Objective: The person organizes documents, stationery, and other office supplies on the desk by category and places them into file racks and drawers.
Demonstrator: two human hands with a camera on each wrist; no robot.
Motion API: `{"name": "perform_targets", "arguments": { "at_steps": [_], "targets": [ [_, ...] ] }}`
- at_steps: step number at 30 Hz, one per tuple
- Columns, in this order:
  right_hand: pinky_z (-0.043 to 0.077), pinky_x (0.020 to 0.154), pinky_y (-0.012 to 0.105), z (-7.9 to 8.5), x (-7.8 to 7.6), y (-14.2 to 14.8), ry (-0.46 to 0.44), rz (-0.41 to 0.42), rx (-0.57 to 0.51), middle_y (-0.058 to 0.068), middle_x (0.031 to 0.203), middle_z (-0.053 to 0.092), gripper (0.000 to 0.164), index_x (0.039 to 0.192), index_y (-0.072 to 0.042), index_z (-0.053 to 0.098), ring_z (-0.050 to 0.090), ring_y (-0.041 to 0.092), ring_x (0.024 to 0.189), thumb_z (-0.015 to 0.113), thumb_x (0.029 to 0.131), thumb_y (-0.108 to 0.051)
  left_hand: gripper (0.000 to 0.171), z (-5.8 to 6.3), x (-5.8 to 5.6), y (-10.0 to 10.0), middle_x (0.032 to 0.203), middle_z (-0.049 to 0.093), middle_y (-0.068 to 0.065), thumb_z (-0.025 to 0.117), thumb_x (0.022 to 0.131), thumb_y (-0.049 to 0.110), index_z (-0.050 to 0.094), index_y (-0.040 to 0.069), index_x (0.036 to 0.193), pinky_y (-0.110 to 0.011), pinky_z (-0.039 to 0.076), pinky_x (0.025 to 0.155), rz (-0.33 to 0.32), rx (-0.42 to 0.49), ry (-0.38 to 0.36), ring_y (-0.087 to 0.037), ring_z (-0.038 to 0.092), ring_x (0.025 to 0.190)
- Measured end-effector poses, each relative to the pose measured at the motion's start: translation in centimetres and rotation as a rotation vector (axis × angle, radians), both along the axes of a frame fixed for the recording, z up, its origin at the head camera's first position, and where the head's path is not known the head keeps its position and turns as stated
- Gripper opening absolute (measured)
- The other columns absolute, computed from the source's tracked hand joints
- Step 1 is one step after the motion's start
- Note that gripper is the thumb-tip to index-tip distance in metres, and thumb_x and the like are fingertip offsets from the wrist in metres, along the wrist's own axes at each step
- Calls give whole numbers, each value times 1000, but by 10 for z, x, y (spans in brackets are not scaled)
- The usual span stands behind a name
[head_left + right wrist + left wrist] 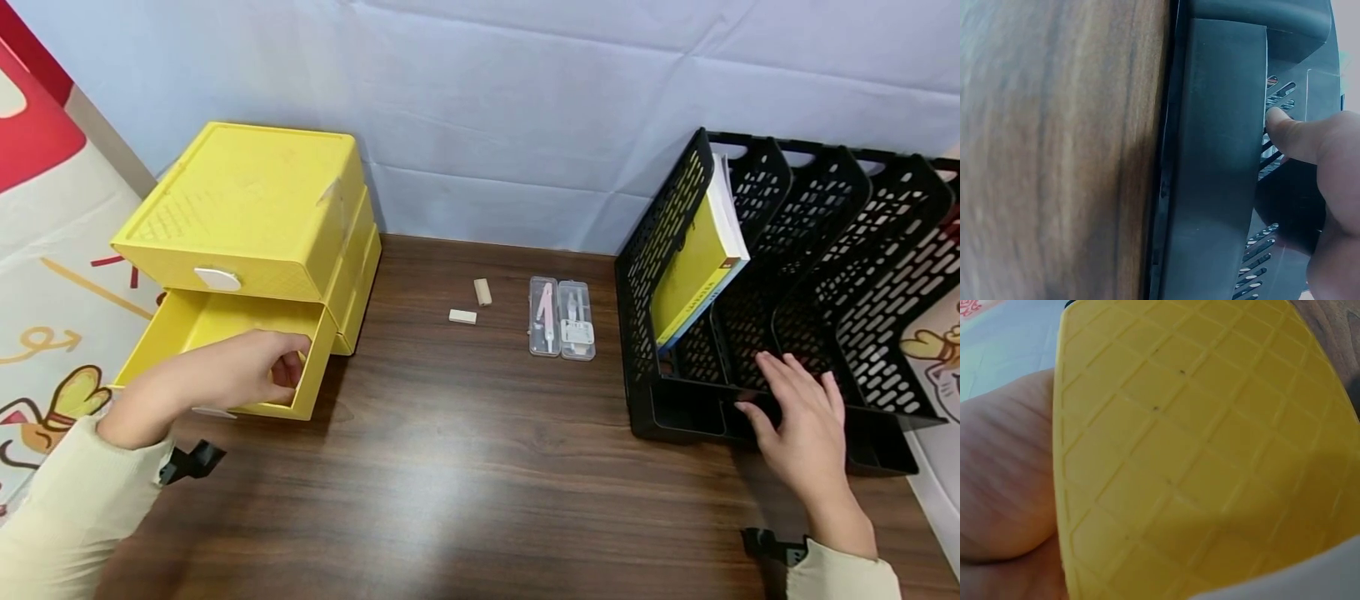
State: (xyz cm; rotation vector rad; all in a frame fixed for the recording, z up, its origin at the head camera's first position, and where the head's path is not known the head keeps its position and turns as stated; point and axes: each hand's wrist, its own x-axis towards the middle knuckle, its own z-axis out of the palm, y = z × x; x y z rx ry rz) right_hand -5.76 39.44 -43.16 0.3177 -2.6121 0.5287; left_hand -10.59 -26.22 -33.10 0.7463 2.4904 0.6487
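Observation:
My left hand (251, 365) reaches over the front of the pulled-out bottom drawer (217, 317) of a yellow drawer unit (247, 200). Its fingers are bent down inside the drawer's right front corner, and their tips are partly hidden; I cannot tell whether they hold anything. In the left wrist view the diamond-patterned drawer front (1191, 444) covers most of the palm. On the right, my right hand (806, 421) rests at the front of a black file rack (637, 367), fingers spread over its compartments. The thumb (1294, 134) lies near its slotted panel in the right wrist view.
Two small pale erasers (462, 317) lie mid-table. Beside them is a clear, opened case (543, 333) with a pink compass inside. A yellow book (693, 267) and other books stand in the rack's left slot. White cloth (510, 125) hangs behind the wooden table (450, 450).

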Motion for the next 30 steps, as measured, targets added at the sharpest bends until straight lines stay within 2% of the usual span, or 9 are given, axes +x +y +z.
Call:
{"name": "perform_targets", "arguments": {
  "at_steps": [7,12,15,19,23,26,30],
  "targets": [
    [8,123,54,-1,0,1,-6,0,0,26,144,53,56,145,-1,53,35,32,148,66,100,-31,26,-4,-3,1,81,62,4,72,79,-8,56,10,89,-28,54,68,7,-2,-64,-8,60,75],
    [8,123,54,-1,0,0,-2,1,3,27,143,53,61,145,-1,53,36,33,147,58,103,-45,24,-5,-4,0,79,62,5,72,80,-7,57,10,88,-27,54,67,9,1,-95,-8,60,74],
    [7,123,54,0,0,0,-2,2,5,27,143,53,63,145,0,53,36,33,147,56,103,-47,21,-5,-5,0,78,62,6,71,83,-7,58,10,86,-27,54,67,7,0,-113,-8,60,73],
    [7,123,54,0,0,0,-6,3,6,28,143,53,60,145,0,53,36,33,147,59,103,-42,20,-5,-6,-3,79,62,8,68,87,-5,58,12,83,-27,53,68,-10,-8,-120,-7,60,74],
    [7,123,54,0,0,0,-5,1,6,28,143,53,56,145,0,53,36,33,147,65,101,-33,24,-4,-6,-7,75,56,9,65,91,-3,55,15,80,-26,48,65,-33,-5,-111,-6,54,71],
    [8,123,54,0,0,0,-4,1,5,28,143,54,56,145,0,53,36,33,147,72,96,-19,25,-3,-5,-8,71,50,9,64,95,0,53,16,78,-25,44,63,-38,2,-107,-6,49,67],
    [7,123,55,1,0,-1,-7,-1,6,28,142,54,60,145,0,53,36,34,147,76,90,-7,20,-1,-5,-11,72,52,10,64,98,6,57,17,82,-26,45,65,-18,-15,-95,-6,50,68]
  ]
}}
